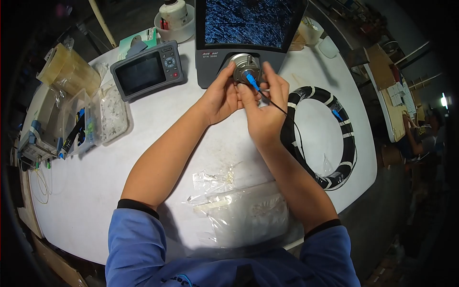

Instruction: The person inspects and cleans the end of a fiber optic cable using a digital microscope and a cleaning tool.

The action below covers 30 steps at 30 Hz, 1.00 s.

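A blue fiber optic connector (251, 80) on a thin black cable sits at the front of a round metal fixture (244, 61) on the inspection microscope (214, 71). My left hand (221, 95) grips the fixture's left side, thumb along its edge and fingers curled beneath. Close to the connector's right side is my right hand (268, 112), its thumb below the connector and its index finger raised apart from it. The cable runs down across my right hand toward a black cable coil (348, 138), which is bound with white ties and carries another blue connector (337, 115).
The microscope's screen (246, 21) shows a blue speckled picture. A handheld tester (146, 71) lies to the left, near a clear bin (79, 126) of connectors and a tape roll (67, 69). Plastic bags (244, 215) lie in front of me. Another person (420, 136) is at far right.
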Each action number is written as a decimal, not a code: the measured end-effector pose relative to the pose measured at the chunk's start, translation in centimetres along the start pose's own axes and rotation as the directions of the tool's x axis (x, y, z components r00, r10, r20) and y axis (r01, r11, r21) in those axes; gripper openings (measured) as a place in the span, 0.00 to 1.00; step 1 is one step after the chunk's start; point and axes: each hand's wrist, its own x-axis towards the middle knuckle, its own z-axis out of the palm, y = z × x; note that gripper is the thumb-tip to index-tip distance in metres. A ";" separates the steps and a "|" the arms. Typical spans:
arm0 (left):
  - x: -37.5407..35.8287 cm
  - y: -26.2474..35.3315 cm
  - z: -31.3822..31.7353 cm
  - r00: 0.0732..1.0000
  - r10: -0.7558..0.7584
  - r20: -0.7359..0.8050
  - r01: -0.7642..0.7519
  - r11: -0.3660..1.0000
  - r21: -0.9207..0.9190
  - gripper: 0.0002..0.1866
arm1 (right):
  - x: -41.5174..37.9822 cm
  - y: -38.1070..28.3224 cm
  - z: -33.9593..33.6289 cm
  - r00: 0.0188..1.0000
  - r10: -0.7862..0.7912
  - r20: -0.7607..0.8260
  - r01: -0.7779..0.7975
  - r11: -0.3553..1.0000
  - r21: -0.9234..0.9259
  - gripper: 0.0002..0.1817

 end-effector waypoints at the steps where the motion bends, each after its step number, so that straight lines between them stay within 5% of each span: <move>1: -0.1 0.2 -0.1 0.998 -0.021 0.063 0.022 0.999 -0.025 0.39 | 0.1 -0.4 0.3 0.997 0.044 -0.055 -0.049 0.994 -0.099 0.36; 2: 0.0 0.4 -0.1 0.991 -0.039 0.125 0.046 0.998 -0.048 0.40 | 0.4 -0.2 0.8 0.998 0.041 -0.058 -0.046 0.994 -0.099 0.36; 5: -0.1 0.7 0.2 0.995 -0.097 -0.008 0.096 0.992 -0.079 0.40 | 1.4 1.6 2.8 0.993 0.019 -0.116 -0.033 0.993 -0.116 0.48; 11: 0.3 0.9 -0.1 0.997 -0.077 -0.016 0.074 0.989 -0.130 0.34 | 2.1 4.0 4.3 0.988 -0.100 -0.119 0.066 0.962 -0.267 0.41; 16: 0.2 0.8 0.2 0.998 -0.059 -0.021 0.057 0.994 -0.094 0.32 | 1.9 4.1 4.7 0.979 0.035 -0.200 -0.064 0.988 -0.139 0.36; 30: 0.1 0.4 -0.4 0.998 -0.049 -0.025 0.048 0.997 -0.053 0.33 | 1.9 3.1 4.4 0.983 0.086 -0.165 -0.102 0.991 -0.092 0.33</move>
